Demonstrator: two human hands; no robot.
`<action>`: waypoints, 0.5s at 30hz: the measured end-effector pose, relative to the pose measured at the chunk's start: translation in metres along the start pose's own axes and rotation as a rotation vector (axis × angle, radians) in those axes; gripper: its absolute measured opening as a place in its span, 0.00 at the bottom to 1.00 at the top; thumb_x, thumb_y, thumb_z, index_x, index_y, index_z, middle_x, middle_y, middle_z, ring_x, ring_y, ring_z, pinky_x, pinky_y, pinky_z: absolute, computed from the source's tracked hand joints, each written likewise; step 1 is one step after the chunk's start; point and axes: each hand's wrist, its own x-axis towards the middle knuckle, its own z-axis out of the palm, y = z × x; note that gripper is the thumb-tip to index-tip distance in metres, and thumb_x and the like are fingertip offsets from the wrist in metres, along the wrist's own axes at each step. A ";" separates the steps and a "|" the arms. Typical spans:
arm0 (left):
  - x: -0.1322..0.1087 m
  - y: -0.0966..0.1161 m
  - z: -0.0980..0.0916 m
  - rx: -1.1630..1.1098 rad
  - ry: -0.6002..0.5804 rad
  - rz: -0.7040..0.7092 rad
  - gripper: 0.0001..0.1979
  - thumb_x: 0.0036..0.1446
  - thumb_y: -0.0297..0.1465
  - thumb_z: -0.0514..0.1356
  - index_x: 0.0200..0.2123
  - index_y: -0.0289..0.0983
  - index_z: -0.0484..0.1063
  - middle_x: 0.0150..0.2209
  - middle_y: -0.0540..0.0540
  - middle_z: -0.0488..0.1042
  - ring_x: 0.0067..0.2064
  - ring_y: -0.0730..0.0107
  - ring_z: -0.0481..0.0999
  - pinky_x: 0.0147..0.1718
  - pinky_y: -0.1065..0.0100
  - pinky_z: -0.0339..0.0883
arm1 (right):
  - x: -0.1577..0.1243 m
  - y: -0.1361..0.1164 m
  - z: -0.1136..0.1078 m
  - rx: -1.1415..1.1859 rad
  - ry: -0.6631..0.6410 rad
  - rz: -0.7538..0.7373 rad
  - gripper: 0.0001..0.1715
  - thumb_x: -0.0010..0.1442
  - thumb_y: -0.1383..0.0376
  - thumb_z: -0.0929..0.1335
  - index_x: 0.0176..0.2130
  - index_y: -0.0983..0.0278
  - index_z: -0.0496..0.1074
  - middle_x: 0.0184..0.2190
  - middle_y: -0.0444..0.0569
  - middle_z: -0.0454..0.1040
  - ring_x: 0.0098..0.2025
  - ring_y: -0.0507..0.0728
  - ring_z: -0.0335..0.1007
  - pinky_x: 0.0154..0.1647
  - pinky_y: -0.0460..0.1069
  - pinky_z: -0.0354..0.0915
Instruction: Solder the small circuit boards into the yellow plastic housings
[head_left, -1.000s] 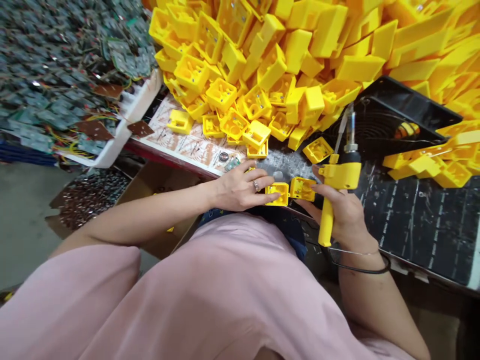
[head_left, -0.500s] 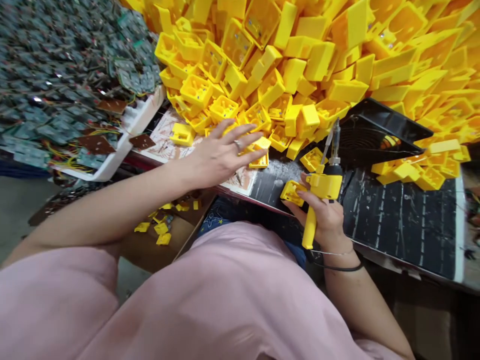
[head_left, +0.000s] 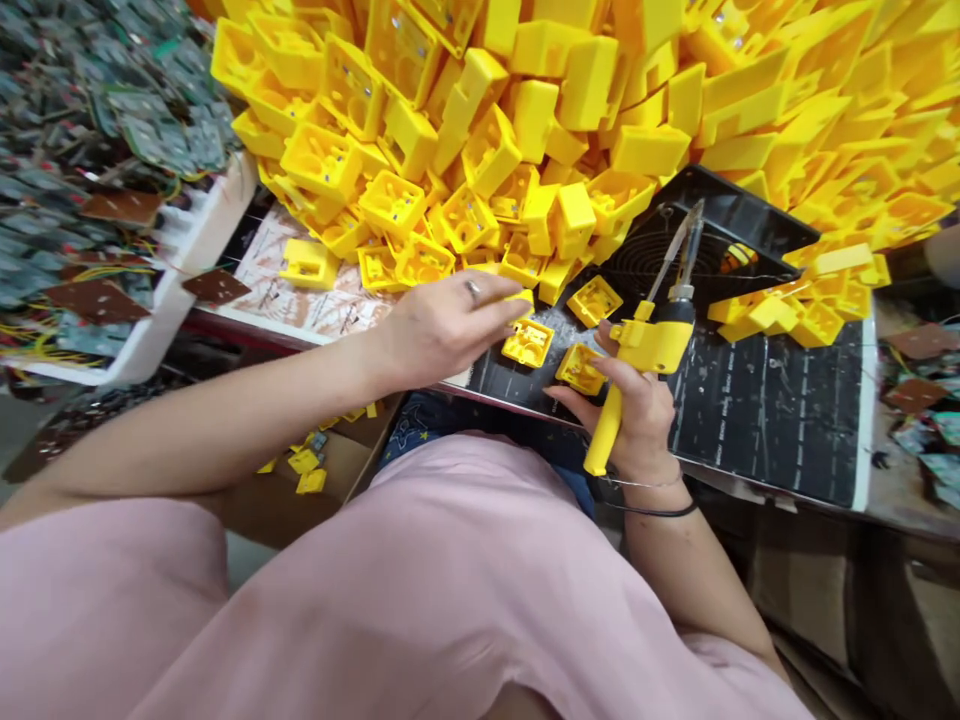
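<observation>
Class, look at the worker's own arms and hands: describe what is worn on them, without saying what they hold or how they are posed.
Both forearms are bare. The left hand has a silver-looking ring on one finger. The right hand has no visible ring; at its wrist sit a thin pale bangle and a thin black band. Loose pink fabric covers the upper arm.

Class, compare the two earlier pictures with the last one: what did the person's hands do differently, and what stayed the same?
The left hand left the housing at the table edge, reached up to the pile of yellow plastic housings, and now draws back with a small yellow plastic housing by its fingertips. Unchanged: the right hand grips the yellow-handled soldering iron and another yellow housing.
</observation>
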 end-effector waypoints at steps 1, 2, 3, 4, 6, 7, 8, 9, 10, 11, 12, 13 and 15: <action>-0.006 0.001 -0.002 -0.073 -0.007 -0.123 0.15 0.73 0.32 0.54 0.54 0.34 0.77 0.52 0.40 0.81 0.51 0.65 0.82 0.50 0.66 0.76 | 0.006 -0.005 0.004 -0.009 0.015 -0.001 0.33 0.57 0.52 0.79 0.54 0.60 0.67 0.44 0.54 0.82 0.47 0.64 0.82 0.52 0.57 0.75; -0.011 0.002 -0.004 -0.144 -0.038 -0.233 0.16 0.73 0.34 0.54 0.53 0.36 0.78 0.51 0.42 0.82 0.49 0.66 0.83 0.49 0.67 0.76 | 0.012 -0.011 0.009 -0.027 0.032 -0.001 0.32 0.58 0.50 0.78 0.54 0.59 0.67 0.40 0.52 0.82 0.43 0.63 0.82 0.51 0.57 0.75; -0.016 0.003 -0.006 -0.191 -0.084 -0.320 0.16 0.73 0.35 0.54 0.52 0.37 0.79 0.49 0.44 0.83 0.46 0.68 0.83 0.47 0.67 0.76 | 0.019 -0.017 0.015 -0.051 0.042 -0.001 0.31 0.60 0.49 0.77 0.53 0.59 0.68 0.37 0.50 0.81 0.39 0.62 0.81 0.50 0.57 0.74; -0.020 0.005 -0.007 -0.193 -0.122 -0.384 0.16 0.72 0.35 0.53 0.51 0.37 0.80 0.46 0.45 0.83 0.43 0.68 0.83 0.45 0.68 0.76 | 0.025 -0.023 0.021 -0.082 0.048 -0.001 0.28 0.61 0.48 0.76 0.53 0.59 0.68 0.35 0.49 0.81 0.37 0.61 0.80 0.49 0.56 0.73; -0.027 0.009 -0.010 -0.062 -0.168 -0.457 0.18 0.72 0.36 0.53 0.50 0.36 0.80 0.43 0.43 0.84 0.40 0.64 0.83 0.42 0.65 0.77 | 0.034 -0.032 0.031 -0.156 0.027 -0.016 0.22 0.65 0.51 0.74 0.50 0.60 0.70 0.34 0.49 0.80 0.37 0.60 0.79 0.47 0.55 0.71; -0.030 0.010 -0.012 0.035 -0.188 -0.462 0.18 0.71 0.36 0.53 0.49 0.35 0.81 0.43 0.41 0.84 0.40 0.61 0.83 0.41 0.63 0.77 | 0.037 -0.034 0.035 -0.182 0.009 -0.038 0.17 0.66 0.54 0.73 0.49 0.60 0.71 0.34 0.50 0.80 0.38 0.60 0.79 0.45 0.54 0.70; -0.033 0.011 -0.015 0.116 -0.210 -0.446 0.18 0.71 0.36 0.52 0.49 0.34 0.81 0.44 0.38 0.83 0.41 0.58 0.83 0.41 0.60 0.77 | 0.038 -0.035 0.037 -0.189 -0.007 -0.071 0.13 0.66 0.58 0.73 0.48 0.60 0.72 0.35 0.51 0.80 0.40 0.60 0.79 0.42 0.53 0.69; -0.036 0.010 -0.019 0.155 -0.227 -0.408 0.18 0.71 0.35 0.52 0.49 0.34 0.80 0.47 0.36 0.82 0.43 0.55 0.83 0.43 0.57 0.77 | 0.038 -0.033 0.037 -0.166 -0.025 -0.114 0.11 0.66 0.62 0.73 0.47 0.60 0.72 0.36 0.51 0.80 0.42 0.60 0.79 0.40 0.52 0.68; -0.038 0.009 -0.022 0.146 -0.242 -0.351 0.18 0.71 0.35 0.52 0.50 0.33 0.80 0.50 0.35 0.81 0.47 0.53 0.82 0.46 0.54 0.77 | 0.037 -0.031 0.035 -0.110 -0.050 -0.164 0.10 0.65 0.66 0.73 0.47 0.60 0.73 0.37 0.51 0.80 0.44 0.60 0.79 0.38 0.50 0.67; -0.041 0.008 -0.026 0.100 -0.256 -0.288 0.19 0.71 0.35 0.53 0.53 0.33 0.78 0.53 0.34 0.80 0.51 0.51 0.81 0.50 0.53 0.77 | 0.035 -0.027 0.031 -0.030 -0.086 -0.208 0.12 0.65 0.69 0.73 0.48 0.59 0.73 0.40 0.51 0.81 0.46 0.59 0.78 0.38 0.49 0.67; -0.043 0.006 -0.029 0.045 -0.261 -0.228 0.20 0.71 0.36 0.54 0.57 0.32 0.76 0.57 0.34 0.78 0.55 0.50 0.79 0.53 0.51 0.75 | 0.034 -0.023 0.027 0.052 -0.128 -0.240 0.14 0.64 0.71 0.72 0.49 0.59 0.73 0.41 0.50 0.81 0.46 0.58 0.78 0.40 0.49 0.68; -0.045 0.004 -0.031 0.000 -0.262 -0.186 0.22 0.70 0.37 0.55 0.61 0.31 0.72 0.60 0.32 0.75 0.59 0.49 0.77 0.57 0.50 0.74 | 0.032 -0.020 0.022 0.120 -0.170 -0.252 0.16 0.64 0.71 0.71 0.51 0.59 0.72 0.43 0.49 0.81 0.46 0.57 0.78 0.43 0.49 0.69; -0.047 0.002 -0.031 -0.022 -0.275 -0.157 0.28 0.69 0.39 0.57 0.66 0.28 0.66 0.63 0.29 0.72 0.63 0.47 0.73 0.60 0.49 0.71 | 0.032 -0.018 0.015 0.172 -0.211 -0.222 0.16 0.65 0.68 0.72 0.52 0.59 0.70 0.44 0.49 0.80 0.45 0.57 0.78 0.50 0.53 0.70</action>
